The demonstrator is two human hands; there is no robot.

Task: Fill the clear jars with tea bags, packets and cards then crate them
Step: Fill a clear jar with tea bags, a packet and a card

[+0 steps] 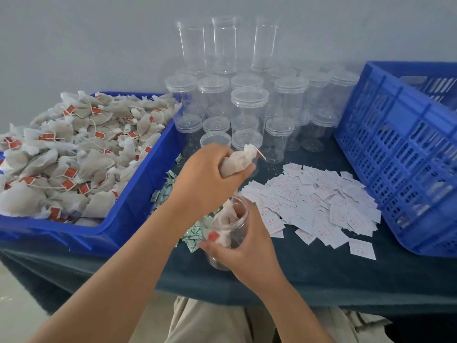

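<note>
My right hand [249, 243] grips an open clear jar [226, 229] tilted toward me near the table's front edge; a tea bag with a red tag lies inside it. Just above the jar, my left hand [205, 177] holds a bunch of tea bags [238, 160], their tops sticking out to the right. A blue bin [138, 194] heaped with tea bags [69, 154] stands at the left. Green-and-white packets [191, 237] lie beside the bin under my hands. White cards [319, 206] are spread to the right of the jar.
Several empty lidded clear jars [249, 112] stand at the back, some stacked. A blue slotted crate [405, 154] leans at the right edge of the table. A dark cloth [321, 273] covers the table, and the wall lies just behind the jars.
</note>
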